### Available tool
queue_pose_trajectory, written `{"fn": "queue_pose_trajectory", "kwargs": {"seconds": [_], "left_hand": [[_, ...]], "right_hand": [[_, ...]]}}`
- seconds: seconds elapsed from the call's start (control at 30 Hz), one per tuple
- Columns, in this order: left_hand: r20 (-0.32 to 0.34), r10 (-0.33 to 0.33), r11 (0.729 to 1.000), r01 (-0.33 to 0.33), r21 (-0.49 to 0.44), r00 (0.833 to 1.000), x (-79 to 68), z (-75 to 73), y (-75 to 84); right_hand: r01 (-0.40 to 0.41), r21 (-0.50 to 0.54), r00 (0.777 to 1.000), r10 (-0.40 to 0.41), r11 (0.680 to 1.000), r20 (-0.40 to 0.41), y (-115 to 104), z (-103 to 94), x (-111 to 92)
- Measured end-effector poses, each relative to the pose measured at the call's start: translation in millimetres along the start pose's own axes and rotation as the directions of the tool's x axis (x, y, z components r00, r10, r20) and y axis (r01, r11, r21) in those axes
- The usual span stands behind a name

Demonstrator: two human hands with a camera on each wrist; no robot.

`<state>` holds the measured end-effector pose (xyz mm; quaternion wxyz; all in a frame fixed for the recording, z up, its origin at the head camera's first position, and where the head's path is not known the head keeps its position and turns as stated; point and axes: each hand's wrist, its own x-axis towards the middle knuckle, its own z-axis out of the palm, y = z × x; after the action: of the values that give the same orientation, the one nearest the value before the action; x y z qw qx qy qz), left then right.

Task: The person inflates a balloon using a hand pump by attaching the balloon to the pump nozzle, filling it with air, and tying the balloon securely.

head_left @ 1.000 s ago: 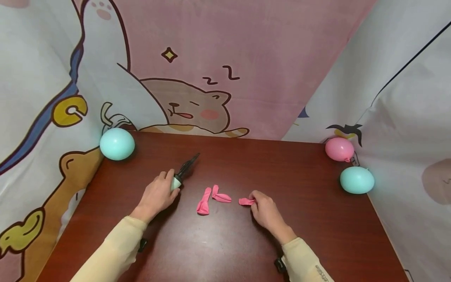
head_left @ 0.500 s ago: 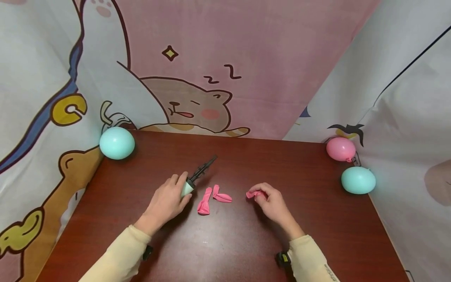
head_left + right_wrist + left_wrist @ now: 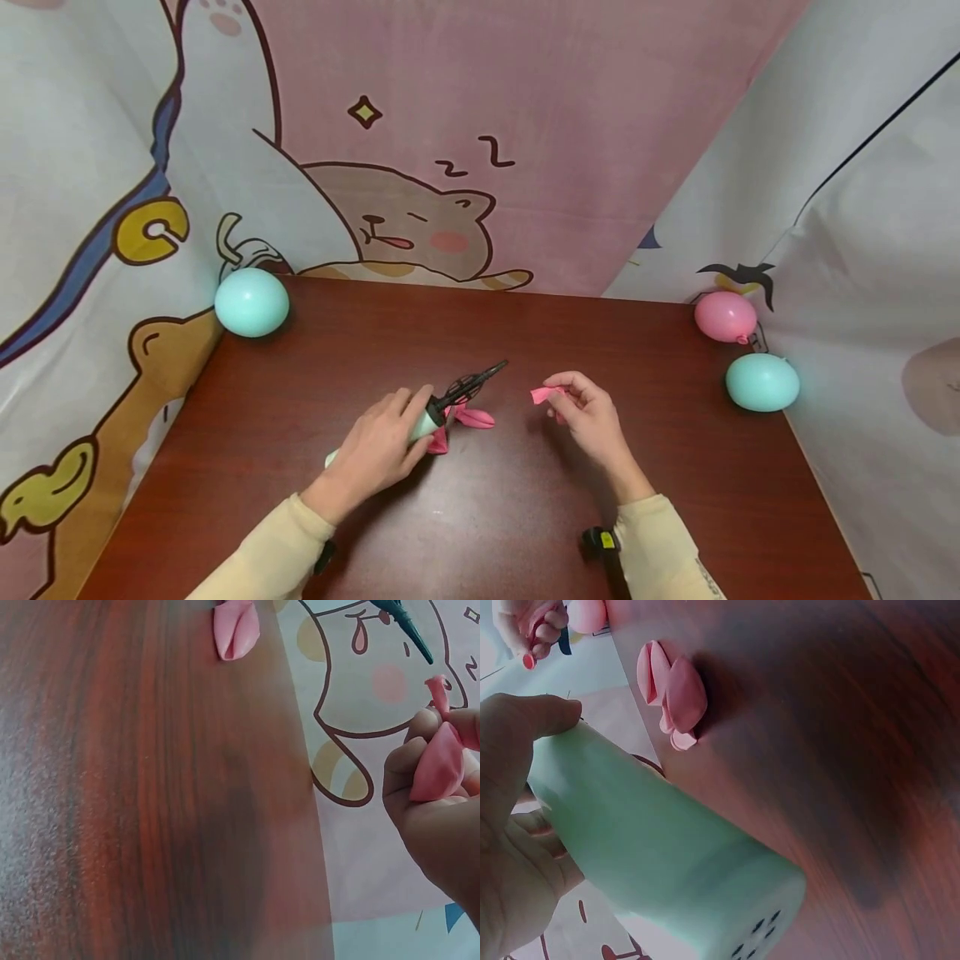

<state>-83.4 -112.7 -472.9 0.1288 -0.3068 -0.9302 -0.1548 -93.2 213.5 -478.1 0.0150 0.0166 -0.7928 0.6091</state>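
My left hand [image 3: 375, 454] grips a mint-green, cylinder-shaped handheld device [image 3: 660, 832] with a slim black tip. The device is tilted above the table, its tip toward my right hand [image 3: 598, 423]. Slots show in its base in the left wrist view. A limp pink balloon [image 3: 441, 765] is pinched by my right thumb and fingers, its neck sticking up above them. Between the hands, a second uninflated pink balloon [image 3: 477, 418] lies on the table. Another flat pink balloon [image 3: 438, 442] is partly hidden behind the device. The device's tip and the pinched balloon are apart.
An inflated turquoise balloon [image 3: 252, 302] sits at the back left corner of the brown table [image 3: 480, 517]. At the right edge are an inflated pink balloon [image 3: 724, 317] and a second turquoise balloon [image 3: 762, 382]. A printed cartoon cloth [image 3: 600, 150] hangs behind.
My left hand has carried the device rightward, over the loose balloons. The right hand has raised its balloon off the table and turned the neck toward the device.
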Motion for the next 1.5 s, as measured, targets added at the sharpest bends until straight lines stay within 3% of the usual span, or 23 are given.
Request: {"fn": "queue_pose_trajectory", "kwargs": {"seconds": [0.43,0.67,1.07,1.5], "left_hand": [[-0.028,0.107,0.994,-0.108,-0.024,0.994,2.3,3.8,7.0],[-0.029,0.133,0.991,-0.134,-0.028,0.991,2.8,5.1,7.9],[-0.028,0.142,0.990,-0.143,-0.020,0.989,3.5,7.7,13.7],[-0.023,0.125,0.991,-0.126,-0.046,0.992,3.1,13.5,18.6]], "right_hand": [[-0.007,0.050,0.998,0.010,0.999,-0.067,-12,5.6,12],[0.000,0.080,1.000,0.001,0.997,-0.020,-16,7.3,13],[-0.001,0.033,0.996,-0.002,0.999,0.088,-17,11.9,13],[-0.098,0.238,0.991,0.072,0.966,0.115,-14,26.0,13]]}}
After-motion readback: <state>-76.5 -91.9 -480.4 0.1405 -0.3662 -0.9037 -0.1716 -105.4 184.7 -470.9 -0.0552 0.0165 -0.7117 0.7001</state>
